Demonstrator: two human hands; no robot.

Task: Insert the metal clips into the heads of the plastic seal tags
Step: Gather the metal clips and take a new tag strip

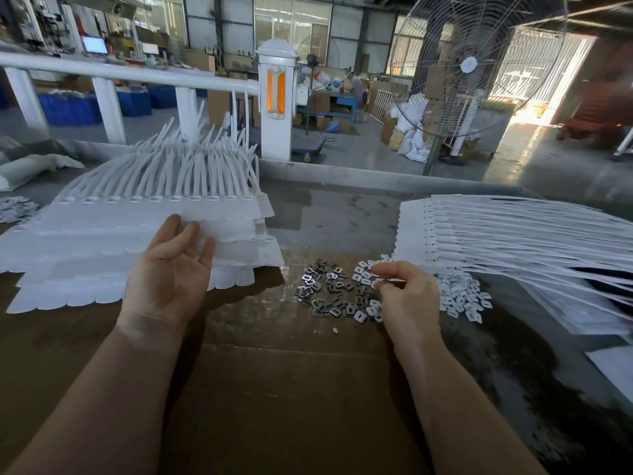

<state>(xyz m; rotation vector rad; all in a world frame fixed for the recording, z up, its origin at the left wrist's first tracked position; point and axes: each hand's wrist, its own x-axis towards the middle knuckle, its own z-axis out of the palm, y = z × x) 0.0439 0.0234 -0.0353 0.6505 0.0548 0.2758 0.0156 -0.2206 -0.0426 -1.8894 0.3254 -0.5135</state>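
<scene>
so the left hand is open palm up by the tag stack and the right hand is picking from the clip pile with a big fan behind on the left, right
Not quite: the head view shows the fan behind on the right. The left hand is open, palm up, by the tag stack; the right hand picks at the clip pile.

A large wire-caged fan (pixel 468 65) stands right of a white railing (pixel 130 74), blue crates (pixel 70 108) behind

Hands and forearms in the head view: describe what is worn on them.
Nothing is worn on either. The left hand and the right hand are bare, with no gloves, rings or watch showing. Both forearms are uncovered up to the bottom edge of the picture; no sleeve comes into view.
</scene>
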